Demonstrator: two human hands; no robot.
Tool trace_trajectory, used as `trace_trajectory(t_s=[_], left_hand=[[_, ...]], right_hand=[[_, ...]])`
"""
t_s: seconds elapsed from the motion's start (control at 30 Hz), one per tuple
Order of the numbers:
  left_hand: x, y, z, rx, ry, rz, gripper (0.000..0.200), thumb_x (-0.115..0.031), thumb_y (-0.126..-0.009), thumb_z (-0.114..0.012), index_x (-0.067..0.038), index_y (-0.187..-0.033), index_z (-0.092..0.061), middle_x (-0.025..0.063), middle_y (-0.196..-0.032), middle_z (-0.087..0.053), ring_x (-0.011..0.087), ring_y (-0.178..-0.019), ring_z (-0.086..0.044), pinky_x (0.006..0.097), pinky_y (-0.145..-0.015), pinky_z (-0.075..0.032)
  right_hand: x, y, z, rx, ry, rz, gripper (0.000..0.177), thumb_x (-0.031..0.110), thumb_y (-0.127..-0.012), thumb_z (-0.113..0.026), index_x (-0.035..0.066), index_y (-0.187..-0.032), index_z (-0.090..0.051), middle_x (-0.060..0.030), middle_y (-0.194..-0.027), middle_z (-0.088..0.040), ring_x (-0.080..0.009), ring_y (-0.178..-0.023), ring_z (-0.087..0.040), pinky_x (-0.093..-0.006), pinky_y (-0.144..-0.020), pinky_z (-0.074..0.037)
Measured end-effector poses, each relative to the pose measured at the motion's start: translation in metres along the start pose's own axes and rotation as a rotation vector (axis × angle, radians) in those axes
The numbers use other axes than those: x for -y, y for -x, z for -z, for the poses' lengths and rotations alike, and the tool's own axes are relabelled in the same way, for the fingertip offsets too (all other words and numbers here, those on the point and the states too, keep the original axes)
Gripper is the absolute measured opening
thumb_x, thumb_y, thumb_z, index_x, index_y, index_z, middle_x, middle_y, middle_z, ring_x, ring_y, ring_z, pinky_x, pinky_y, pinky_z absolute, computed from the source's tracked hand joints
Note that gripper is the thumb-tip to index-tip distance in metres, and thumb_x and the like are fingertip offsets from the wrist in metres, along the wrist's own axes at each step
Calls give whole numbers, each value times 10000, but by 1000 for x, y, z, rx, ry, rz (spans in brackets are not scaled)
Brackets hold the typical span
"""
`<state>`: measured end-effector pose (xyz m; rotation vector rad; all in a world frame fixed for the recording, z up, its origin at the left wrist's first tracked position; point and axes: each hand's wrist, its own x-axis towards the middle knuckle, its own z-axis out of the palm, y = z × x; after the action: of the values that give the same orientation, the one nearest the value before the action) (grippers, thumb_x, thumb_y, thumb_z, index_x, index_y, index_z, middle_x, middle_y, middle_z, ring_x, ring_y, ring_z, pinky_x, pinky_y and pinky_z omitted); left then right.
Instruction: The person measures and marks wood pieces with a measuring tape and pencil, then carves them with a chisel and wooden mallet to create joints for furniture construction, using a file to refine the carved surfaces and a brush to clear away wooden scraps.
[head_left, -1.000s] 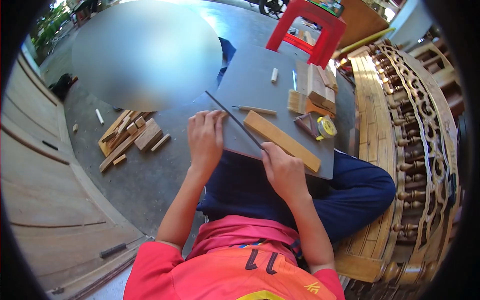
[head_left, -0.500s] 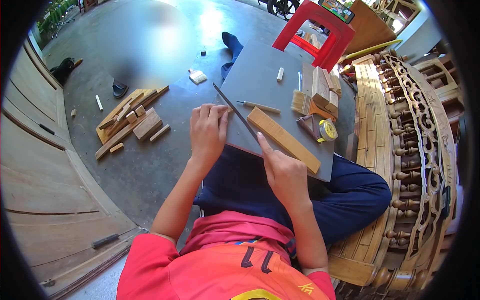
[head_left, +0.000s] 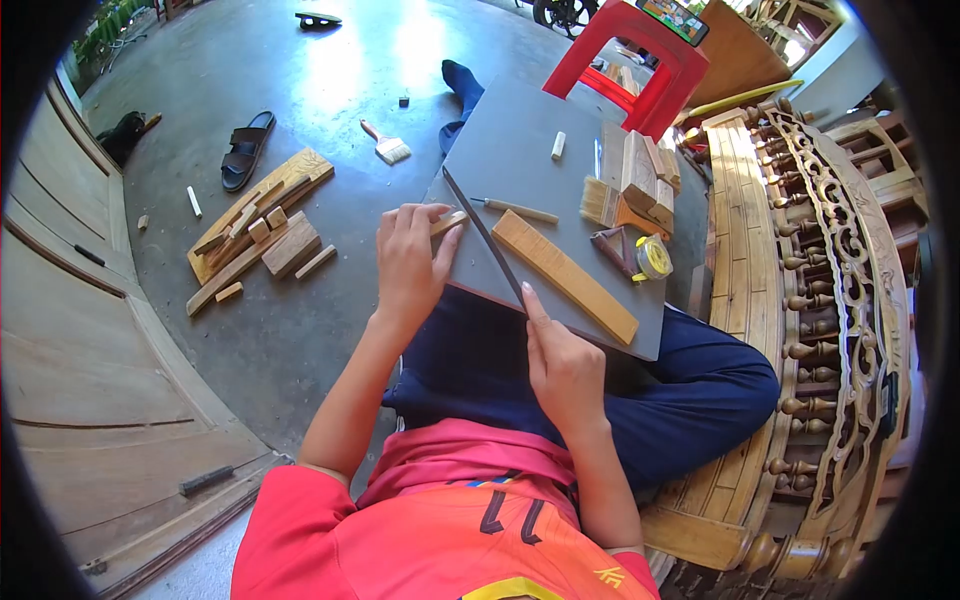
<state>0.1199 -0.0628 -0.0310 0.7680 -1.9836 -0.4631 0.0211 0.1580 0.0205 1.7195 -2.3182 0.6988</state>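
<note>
While I am watching from the head camera, the nearest thing showing is the person's red jersey [head_left: 450,530], and I am reading the dark numerals "11" on it; a small yellow mark beside them is too blurred to read.

The right hand [head_left: 562,365] is closing around the near end of one thin file [head_left: 483,235], with the forefinger lying along it. The file is slanting across the near left corner of a grey board [head_left: 520,150] that is resting on the lap. The left hand [head_left: 410,262] is clamping one small wood piece [head_left: 448,222] at the board's left edge, fingers together on top and thumb below, just beside the file.

Further along the board I am counting one long wood slat [head_left: 565,277], one pencil-like tool [head_left: 517,210], one bristle brush [head_left: 598,203], one yellow tape measure [head_left: 655,257] whose label I cannot read, and a stack of wood blocks [head_left: 640,170].

Beyond, the concrete floor is carrying a heap of offcuts [head_left: 255,240], one paintbrush [head_left: 385,146] and two sandals [head_left: 245,150], well apart. One red stool [head_left: 628,50] is standing past the board.
</note>
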Motion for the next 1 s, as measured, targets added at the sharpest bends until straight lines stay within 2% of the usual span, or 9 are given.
trace_trajectory(t_s=[0.2,0.7,0.8,1.0], left_hand=[[5,1,0,31,-15,-20,200,-157,-959,-772,-58,-1126,-723,115,-1095,-682,350,-1101,-594,469,-988,-468],[0,0,0,22,-51,-37,149,-180,-988,-756,-64,-1079,-734,99,-1085,-689,331,-1089,-605,457,-971,-477],[0,-2,1,3,-59,-57,146,-166,-985,-765,-47,-1067,-750,111,-1072,-696,338,-1062,-612,451,-943,-486],[0,0,-1,13,-66,-46,153,-156,-993,-753,-33,-1083,-747,124,-1094,-700,350,-1077,-609,457,-949,-485]], right_hand=[[10,-1,-5,-55,-55,-16,524,80,-1048,-645,130,-1567,-589,-139,-797,-667,-337,-667,-674,-461,-634,-525],[7,1,-8,-5,-30,1,543,73,-1039,-657,135,-1573,-583,-121,-815,-656,-329,-668,-669,-463,-629,-524],[4,1,-12,-24,18,42,664,63,-981,-693,150,-1619,-531,-65,-755,-555,-238,-611,-619,-408,-598,-528],[4,4,-7,8,29,29,683,74,-975,-693,145,-1631,-516,-65,-756,-551,-230,-629,-629,-410,-622,-537]])
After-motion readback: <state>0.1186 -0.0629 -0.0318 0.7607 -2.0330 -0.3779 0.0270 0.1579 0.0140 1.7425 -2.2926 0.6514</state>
